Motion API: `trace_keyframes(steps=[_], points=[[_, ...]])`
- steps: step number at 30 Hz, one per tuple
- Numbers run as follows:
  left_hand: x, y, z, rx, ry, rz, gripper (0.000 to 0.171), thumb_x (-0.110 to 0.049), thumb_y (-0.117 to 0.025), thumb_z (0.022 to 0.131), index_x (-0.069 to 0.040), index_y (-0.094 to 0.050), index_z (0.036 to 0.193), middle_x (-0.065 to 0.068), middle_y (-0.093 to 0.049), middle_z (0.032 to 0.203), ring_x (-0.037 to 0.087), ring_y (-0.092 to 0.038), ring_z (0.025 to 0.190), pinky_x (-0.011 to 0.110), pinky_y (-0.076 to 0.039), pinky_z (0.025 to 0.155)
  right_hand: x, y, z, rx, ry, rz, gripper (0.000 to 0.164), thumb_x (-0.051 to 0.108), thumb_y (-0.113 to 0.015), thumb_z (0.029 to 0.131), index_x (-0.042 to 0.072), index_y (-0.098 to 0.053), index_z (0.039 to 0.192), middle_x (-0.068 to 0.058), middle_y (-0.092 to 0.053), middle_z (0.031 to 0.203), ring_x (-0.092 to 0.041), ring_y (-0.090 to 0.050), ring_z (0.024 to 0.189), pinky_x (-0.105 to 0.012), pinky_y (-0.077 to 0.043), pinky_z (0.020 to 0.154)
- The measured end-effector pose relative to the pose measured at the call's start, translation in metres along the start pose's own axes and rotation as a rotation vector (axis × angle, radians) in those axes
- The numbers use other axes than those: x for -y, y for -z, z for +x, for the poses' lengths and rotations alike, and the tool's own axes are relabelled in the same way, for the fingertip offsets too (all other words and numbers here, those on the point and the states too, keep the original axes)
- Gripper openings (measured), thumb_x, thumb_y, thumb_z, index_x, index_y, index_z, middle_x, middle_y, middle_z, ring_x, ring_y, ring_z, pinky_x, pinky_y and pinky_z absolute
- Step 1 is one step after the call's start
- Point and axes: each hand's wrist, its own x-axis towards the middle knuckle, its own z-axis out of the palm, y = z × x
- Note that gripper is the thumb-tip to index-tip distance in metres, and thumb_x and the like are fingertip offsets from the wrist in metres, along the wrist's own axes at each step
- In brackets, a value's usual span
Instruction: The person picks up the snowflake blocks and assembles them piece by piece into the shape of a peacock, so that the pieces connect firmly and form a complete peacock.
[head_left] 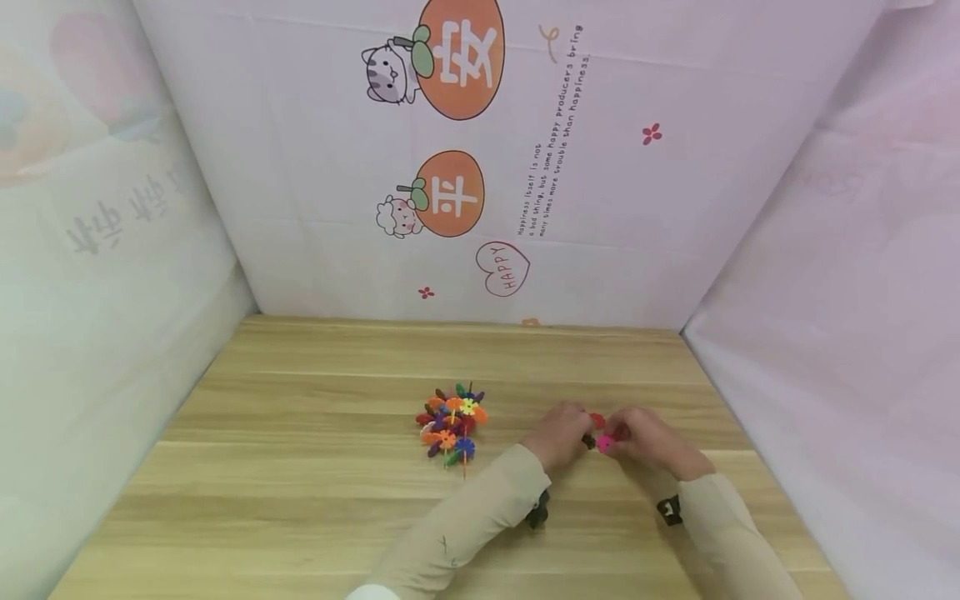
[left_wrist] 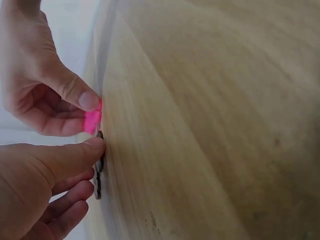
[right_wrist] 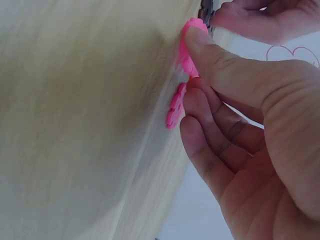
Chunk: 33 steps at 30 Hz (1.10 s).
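Observation:
My left hand (head_left: 561, 433) pinches a dark brown snowflake disc (left_wrist: 98, 186) between thumb and fingers. Facing it, my right hand (head_left: 656, 437) grips a bright pink snowflake disc (right_wrist: 187, 52) with the thumb on its face. The pink and dark discs meet edge to edge between the fingertips, close over the table. A second pinkish disc (right_wrist: 175, 107) sits just past the first in the right wrist view, beside the curled fingers. In the head view a red disc (head_left: 597, 421) shows between the two hands.
Left of the hands, a cluster of joined multicoloured snowflake discs (head_left: 453, 425) stands on the wooden table (head_left: 300, 467). White printed cloth walls (head_left: 600, 208) enclose the table at the back and both sides. Dark wrist-worn devices (head_left: 670, 510) hang under the sleeves.

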Motion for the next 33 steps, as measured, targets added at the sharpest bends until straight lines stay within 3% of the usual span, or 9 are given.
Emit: trace_keyframes(steps=[7,16,20,23,26,29,33], points=[[0.007,-0.003,0.003,-0.005,-0.001,0.028,0.005,-0.023,-0.085,0.091,-0.02,-0.081,0.09,-0.006,-0.069,0.094,0.008,-0.061,0.091,0.019,-0.05,0.083,0.005,0.001,-0.002,0.014,-0.08,0.068,0.011,0.005,-0.083,0.087,0.008,-0.074,0.092,0.003,-0.074,0.087,-0.007,-0.067,0.081,-0.021,-0.058,0.073],[0.005,0.005,0.002,0.023,0.023,0.032,0.005,-0.025,-0.083,0.093,-0.02,-0.082,0.092,-0.007,-0.072,0.098,0.01,-0.062,0.097,0.022,-0.051,0.091,0.009,0.004,-0.006,-0.041,-0.081,0.064,0.014,0.009,-0.086,0.086,0.012,-0.074,0.091,0.006,-0.074,0.084,-0.002,-0.066,0.077,-0.021,-0.059,0.07],[0.005,0.004,0.002,0.015,0.031,0.015,0.008,-0.025,-0.084,0.092,-0.019,-0.078,0.09,-0.008,-0.069,0.095,0.008,-0.059,0.093,0.02,-0.05,0.087,0.012,0.006,-0.009,-0.046,-0.085,0.064,0.016,0.01,-0.087,0.086,0.013,-0.072,0.09,0.005,-0.074,0.084,-0.002,-0.066,0.077,-0.021,-0.059,0.07],[0.008,0.002,-0.001,0.005,0.015,-0.058,0.013,-0.018,-0.084,0.092,-0.017,-0.071,0.089,-0.008,-0.065,0.09,0.005,-0.056,0.085,0.017,-0.047,0.076,0.015,0.006,-0.011,-0.052,-0.078,0.068,0.013,0.009,-0.085,0.088,0.013,-0.073,0.092,0.006,-0.074,0.085,-0.002,-0.066,0.077,-0.021,-0.059,0.07],[0.013,0.003,-0.008,-0.019,-0.012,-0.205,0.016,-0.011,-0.082,0.093,-0.014,-0.067,0.087,-0.004,-0.068,0.087,0.004,-0.054,0.077,0.015,-0.044,0.068,0.018,0.007,-0.011,-0.079,-0.058,0.08,0.01,0.008,-0.083,0.09,0.013,-0.075,0.093,0.005,-0.075,0.086,-0.001,-0.067,0.078,-0.022,-0.06,0.07],[0.021,0.007,-0.021,-0.047,-0.009,-0.383,0.012,-0.008,-0.08,0.094,-0.012,-0.069,0.089,-0.001,-0.073,0.089,0.0,-0.057,0.076,0.012,-0.047,0.068,0.024,0.007,-0.01,-0.116,-0.042,0.091,0.008,0.011,-0.082,0.091,0.014,-0.075,0.094,0.005,-0.077,0.088,-0.001,-0.069,0.08,-0.022,-0.061,0.072],[0.031,0.018,-0.045,-0.068,0.06,-0.635,0.006,-0.009,-0.077,0.096,-0.013,-0.073,0.094,-0.001,-0.077,0.093,0.001,-0.065,0.079,0.014,-0.055,0.072,0.036,0.007,-0.01,-0.17,-0.033,0.12,0.01,0.019,-0.084,0.091,0.017,-0.075,0.097,0.006,-0.078,0.091,-0.001,-0.071,0.082,-0.022,-0.062,0.075]])
